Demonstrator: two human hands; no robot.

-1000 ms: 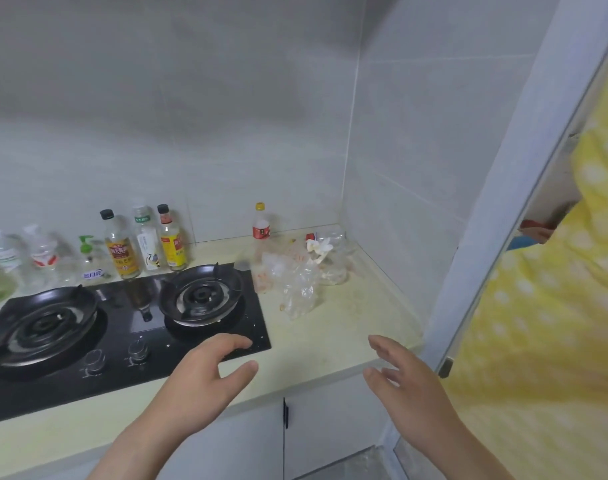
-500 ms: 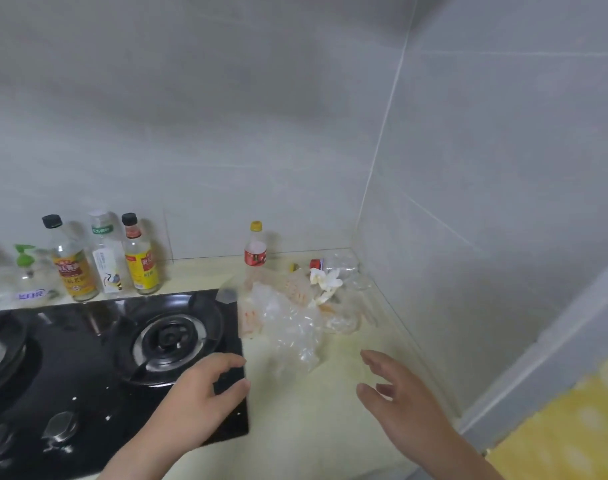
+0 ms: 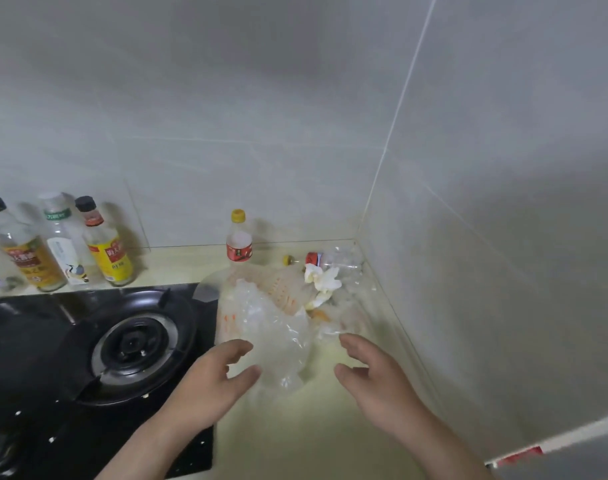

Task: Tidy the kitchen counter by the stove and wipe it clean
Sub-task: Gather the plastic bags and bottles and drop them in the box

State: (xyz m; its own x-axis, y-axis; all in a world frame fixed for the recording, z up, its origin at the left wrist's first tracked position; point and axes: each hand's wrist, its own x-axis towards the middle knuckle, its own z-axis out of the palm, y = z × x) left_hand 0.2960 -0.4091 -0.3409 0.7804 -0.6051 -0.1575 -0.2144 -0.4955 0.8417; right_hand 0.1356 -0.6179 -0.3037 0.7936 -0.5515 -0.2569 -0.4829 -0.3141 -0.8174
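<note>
The pale counter (image 3: 295,441) ran to the tiled corner, with the black stove (image 3: 29,393) on its nine o'clock side. The litter to be cleared was a heap of crumpled clear plastic bags (image 3: 271,327) lying at twelve o'clock from both hands. Its long axis stretched from the near end between them toward the corner at about one o'clock.

The left hand (image 3: 209,386) was the nearer. Its thumb and fingertips met the heap's near edge, though I could not tell whether they truly touched. The right hand (image 3: 382,382) stood just apart at the heap's three o'clock side. Both were wide, fingers loosely curved, palms facing each other, and neither gripped anything.

Beyond the heap, at twelve o'clock, stood a yellow-capped bottle (image 3: 239,244). A crumpled tissue (image 3: 321,278) lay toward one o'clock.
</note>
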